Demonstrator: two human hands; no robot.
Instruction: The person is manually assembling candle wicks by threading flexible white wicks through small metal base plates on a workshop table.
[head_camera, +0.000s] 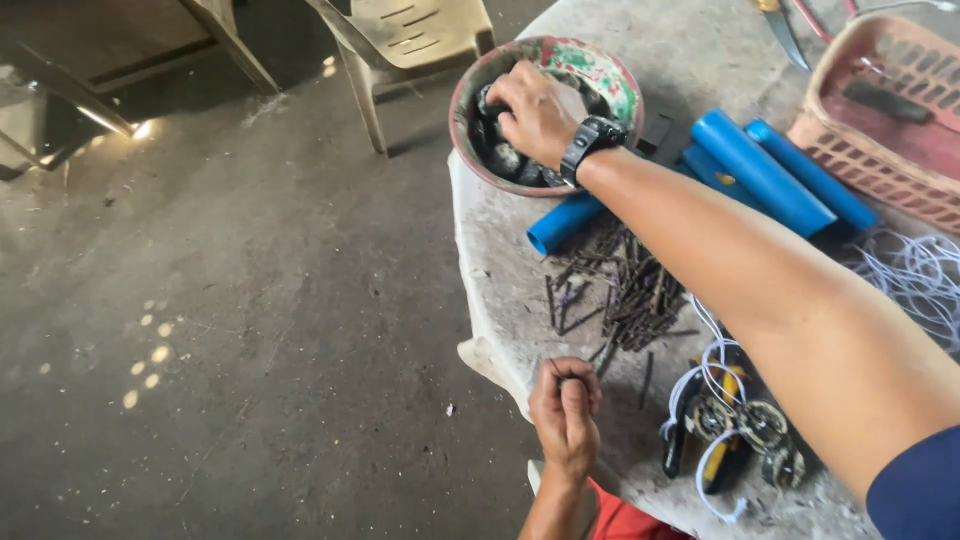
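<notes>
Head view, one frame.

- Right hand (532, 112): reaches into the bowl (612, 82), fingers curled down among dark round pieces (503, 158); it appears to be closing on one, though whether anything is gripped cannot be told. A black watch (592, 140) sits on the wrist.
- Left hand (566, 408): at the table (500, 290) edge, closed tight around a thin dark nail, its tip just showing above the fist.
- Bowl: round, worn, red-and-green rim, at the table's far-left edge.
- Nails (622, 290): loose heap between bowl and left hand.
- Blue pipes (760, 170): several, lying just beside the bowl.
- Basket (880, 110): pink, far right.
- White wire (920, 275): loose coils, right.
- Pliers (725, 430): yellow-handled, near corner.
- Chair (410, 40): on the floor beyond.

Handling note, as judgement: pick a single round piece with the fingertips rather than scooping, keep the bowl from sliding off the near edge, and hold the nail steady and upright.
</notes>
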